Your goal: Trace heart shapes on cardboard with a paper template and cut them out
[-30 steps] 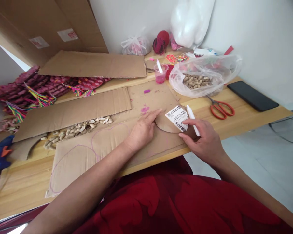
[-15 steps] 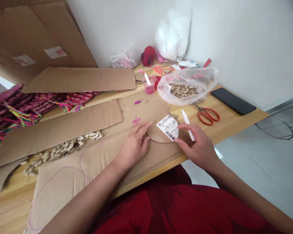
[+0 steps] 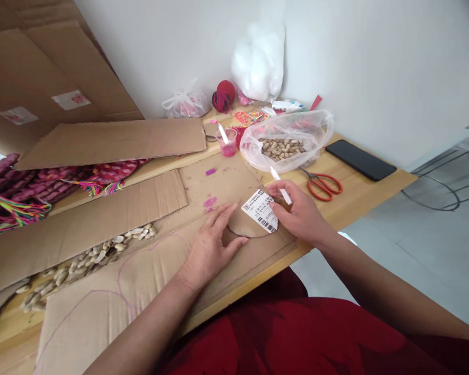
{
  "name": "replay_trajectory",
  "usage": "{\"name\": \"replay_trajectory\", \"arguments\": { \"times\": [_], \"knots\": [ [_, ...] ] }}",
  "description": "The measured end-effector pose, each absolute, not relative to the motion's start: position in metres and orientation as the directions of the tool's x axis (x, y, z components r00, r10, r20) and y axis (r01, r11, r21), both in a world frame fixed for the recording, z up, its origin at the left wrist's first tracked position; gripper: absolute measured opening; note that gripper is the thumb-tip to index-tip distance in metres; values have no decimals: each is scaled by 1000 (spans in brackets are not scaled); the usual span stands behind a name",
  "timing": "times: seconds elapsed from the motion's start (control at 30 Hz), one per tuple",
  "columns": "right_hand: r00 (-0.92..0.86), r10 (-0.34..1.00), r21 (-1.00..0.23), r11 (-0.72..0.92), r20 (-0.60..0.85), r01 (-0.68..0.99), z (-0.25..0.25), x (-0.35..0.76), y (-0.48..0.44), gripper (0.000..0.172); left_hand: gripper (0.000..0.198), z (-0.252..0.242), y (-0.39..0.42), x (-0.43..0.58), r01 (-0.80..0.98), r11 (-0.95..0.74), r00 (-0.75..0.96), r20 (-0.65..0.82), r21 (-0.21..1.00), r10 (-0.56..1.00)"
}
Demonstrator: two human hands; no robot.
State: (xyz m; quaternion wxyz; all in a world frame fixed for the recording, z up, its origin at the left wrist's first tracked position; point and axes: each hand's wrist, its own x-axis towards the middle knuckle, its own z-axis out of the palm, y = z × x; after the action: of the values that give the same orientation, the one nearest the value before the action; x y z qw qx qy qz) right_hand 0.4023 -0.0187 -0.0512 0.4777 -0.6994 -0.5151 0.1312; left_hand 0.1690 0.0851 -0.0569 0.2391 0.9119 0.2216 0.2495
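Observation:
A small cardboard cut-out (image 3: 242, 226) with a white barcode label (image 3: 260, 210) lies on a big cardboard sheet (image 3: 148, 271) marked with purple curved lines. My left hand (image 3: 211, 245) rests flat on the sheet, fingers spread, touching the cut-out's left edge. My right hand (image 3: 299, 213) grips a white marker (image 3: 280, 188) and presses its fingertips on the cut-out's right side by the label.
Peanut shells (image 3: 86, 258) lie along a cardboard strip (image 3: 82, 224). A plastic bag of peanuts (image 3: 285, 143), red scissors (image 3: 322, 185), a black phone (image 3: 359, 160), a pink cup (image 3: 227, 143), yarn (image 3: 223, 95) and braided cords (image 3: 42, 185) crowd the wooden table (image 3: 359, 195). The table's right edge drops to the floor.
The view has swung right and down. My right hand with the marker moved left onto the cut-out's label side; my left hand spread flatter beside the cut-out.

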Motion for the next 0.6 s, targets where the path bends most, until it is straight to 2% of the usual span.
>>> {"name": "replay_trajectory", "arguments": {
  "times": [0.27, 0.5, 0.6],
  "knots": [
    [427, 807, -755, 35, 408, 655, -55, 397, -23, 25, 70, -54, 83, 169, 267, -798, 781, 365, 540, 508],
    [495, 782, -798, 6, 380, 602, -60, 399, -24, 27, 71, -52, 83, 166, 261, -796, 787, 357, 546, 503],
    [502, 768, -795, 14, 397, 606, -59, 398, -24, 23, 74, -52, 82, 166, 246, -800, 797, 355, 546, 488]
  ]
}}
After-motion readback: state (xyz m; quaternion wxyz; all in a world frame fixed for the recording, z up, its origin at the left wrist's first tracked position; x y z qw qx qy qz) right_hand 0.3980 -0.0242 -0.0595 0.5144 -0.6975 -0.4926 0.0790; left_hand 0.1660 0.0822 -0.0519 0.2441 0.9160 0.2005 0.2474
